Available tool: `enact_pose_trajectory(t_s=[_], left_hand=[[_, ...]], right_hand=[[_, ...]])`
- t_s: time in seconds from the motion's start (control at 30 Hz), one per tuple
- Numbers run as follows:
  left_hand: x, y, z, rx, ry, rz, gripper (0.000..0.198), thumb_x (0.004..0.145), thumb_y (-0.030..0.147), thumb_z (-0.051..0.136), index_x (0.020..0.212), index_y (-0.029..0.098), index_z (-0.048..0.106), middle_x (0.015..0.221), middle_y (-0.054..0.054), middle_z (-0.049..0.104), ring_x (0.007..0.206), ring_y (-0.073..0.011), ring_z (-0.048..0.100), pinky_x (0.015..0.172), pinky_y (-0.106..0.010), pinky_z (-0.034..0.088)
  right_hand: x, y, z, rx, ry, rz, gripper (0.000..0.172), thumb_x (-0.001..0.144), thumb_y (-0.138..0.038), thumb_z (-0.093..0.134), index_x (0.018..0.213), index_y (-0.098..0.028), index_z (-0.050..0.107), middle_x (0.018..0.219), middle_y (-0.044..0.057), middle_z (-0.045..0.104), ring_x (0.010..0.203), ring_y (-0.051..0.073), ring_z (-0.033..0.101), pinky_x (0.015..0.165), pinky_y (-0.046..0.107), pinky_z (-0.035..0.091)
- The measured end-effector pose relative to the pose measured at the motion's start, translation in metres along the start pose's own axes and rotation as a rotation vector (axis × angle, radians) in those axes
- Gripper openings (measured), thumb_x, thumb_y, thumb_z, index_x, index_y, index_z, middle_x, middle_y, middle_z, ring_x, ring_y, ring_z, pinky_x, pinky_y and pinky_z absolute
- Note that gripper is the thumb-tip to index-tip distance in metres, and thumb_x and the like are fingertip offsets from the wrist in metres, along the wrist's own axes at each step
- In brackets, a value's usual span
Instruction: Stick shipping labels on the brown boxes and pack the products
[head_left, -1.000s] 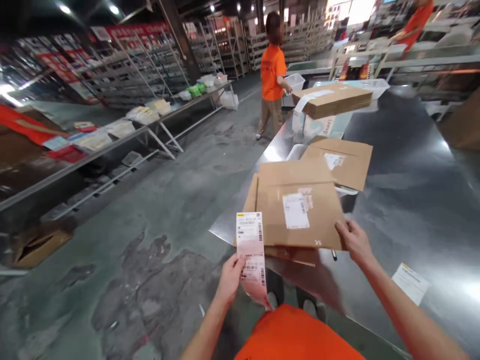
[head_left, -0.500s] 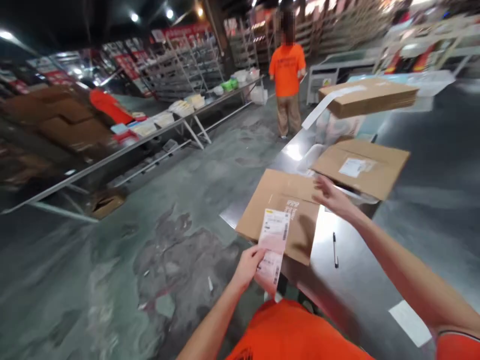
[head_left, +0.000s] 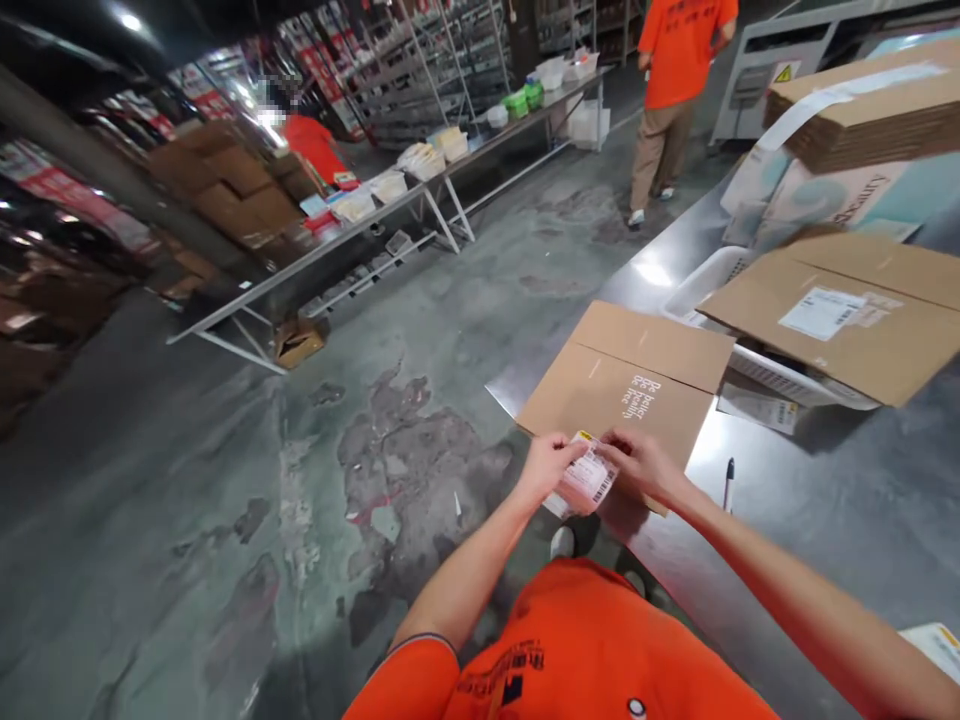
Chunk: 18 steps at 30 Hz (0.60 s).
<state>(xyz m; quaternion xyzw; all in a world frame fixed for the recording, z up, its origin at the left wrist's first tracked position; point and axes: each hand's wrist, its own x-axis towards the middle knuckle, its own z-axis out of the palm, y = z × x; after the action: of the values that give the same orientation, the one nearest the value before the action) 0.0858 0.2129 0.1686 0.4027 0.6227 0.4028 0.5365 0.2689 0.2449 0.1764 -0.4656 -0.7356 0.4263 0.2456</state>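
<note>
A printed shipping label (head_left: 590, 480) with barcodes is held up in front of my body, over the near edge of the metal table. My left hand (head_left: 544, 466) pinches its left side, and my right hand (head_left: 646, 462) has its fingers closed at the upper right corner. The label's lower part bends away below. Just behind it lies a flat brown cardboard carton (head_left: 600, 385) with white lettering, partly covered by my right hand. A pen (head_left: 729, 484) rests on the table to the right of my right forearm.
A labelled cardboard piece (head_left: 892, 300) sits across a white plastic basket (head_left: 787, 375). Stacked flat cardboard (head_left: 892, 105) stands farther back. On the left, a long table (head_left: 352, 228) carries trays. Two people in orange shirts are beyond, one (head_left: 686, 60) in the aisle.
My right hand has come from beside the cardboard to the label's upper corner. The label, previously held long by my left hand alone, is now in both hands and bent. The view has shifted left.
</note>
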Motion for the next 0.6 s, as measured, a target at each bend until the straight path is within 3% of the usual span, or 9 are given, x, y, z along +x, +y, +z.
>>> enact_pose_trajectory(t_s=[0.1, 0.2, 0.3, 0.37, 0.5, 0.6], left_hand=[[0.007, -0.030, -0.010, -0.002, -0.036, -0.059, 0.045, 0.062, 0.053, 0.077, 0.055, 0.017, 0.051, 0.051, 0.006, 0.046, 0.054, -0.0078, 0.040, 0.053, -0.022, 0.029], [-0.001, -0.064, -0.037, -0.008, -0.123, -0.188, 0.041, 0.056, 0.049, 0.083, 0.072, 0.014, 0.066, 0.061, 0.002, 0.061, 0.058, -0.0103, 0.049, 0.057, -0.023, 0.035], [-0.019, -0.094, -0.074, 0.015, -0.211, -0.295, 0.046, 0.051, 0.048, 0.086, 0.076, 0.011, 0.073, 0.063, -0.001, 0.066, 0.058, -0.0129, 0.053, 0.058, -0.025, 0.037], [-0.026, -0.103, -0.095, -0.003, -0.208, -0.305, 0.046, 0.053, 0.052, 0.084, 0.071, 0.011, 0.074, 0.062, -0.002, 0.066, 0.057, -0.0139, 0.055, 0.058, -0.026, 0.039], [-0.007, -0.081, -0.113, -0.123, -0.027, -0.146, 0.045, 0.064, 0.055, 0.079, 0.082, 0.014, 0.077, 0.082, -0.009, 0.076, 0.074, -0.0208, 0.066, 0.071, -0.030, 0.049], [0.028, -0.048, -0.106, -0.111, 0.019, 0.001, 0.044, 0.067, 0.054, 0.077, 0.085, 0.015, 0.078, 0.107, -0.014, 0.076, 0.099, -0.0281, 0.068, 0.089, -0.037, 0.051]], right_hand=[[0.031, 0.026, -0.013, -0.131, 0.124, 0.000, 0.035, 0.093, -0.047, 0.044, 0.080, -0.021, 0.064, 0.080, 0.006, 0.067, 0.077, 0.021, 0.059, 0.072, 0.033, 0.045], [0.065, 0.044, -0.032, -0.443, 0.262, 0.050, 0.029, 0.090, -0.045, 0.056, 0.098, -0.019, 0.066, 0.100, 0.013, 0.068, 0.094, 0.027, 0.059, 0.084, 0.040, 0.046], [0.084, 0.048, -0.042, -0.683, 0.286, 0.147, 0.055, 0.078, -0.047, 0.075, 0.123, -0.018, 0.062, 0.115, 0.019, 0.065, 0.106, 0.037, 0.057, 0.091, 0.052, 0.043], [0.091, 0.047, -0.038, -0.722, 0.312, 0.163, 0.061, 0.082, -0.044, 0.071, 0.134, -0.016, 0.057, 0.120, 0.022, 0.063, 0.111, 0.041, 0.055, 0.094, 0.056, 0.042], [0.099, 0.041, 0.000, -0.746, 0.299, 0.103, 0.048, 0.095, -0.034, 0.049, 0.136, -0.010, 0.054, 0.138, 0.024, 0.055, 0.131, 0.039, 0.047, 0.109, 0.055, 0.035], [0.086, 0.034, 0.040, -0.770, 0.265, 0.050, 0.062, 0.094, -0.041, 0.050, 0.143, -0.004, 0.048, 0.152, 0.026, 0.042, 0.146, 0.043, 0.030, 0.118, 0.062, 0.018]])
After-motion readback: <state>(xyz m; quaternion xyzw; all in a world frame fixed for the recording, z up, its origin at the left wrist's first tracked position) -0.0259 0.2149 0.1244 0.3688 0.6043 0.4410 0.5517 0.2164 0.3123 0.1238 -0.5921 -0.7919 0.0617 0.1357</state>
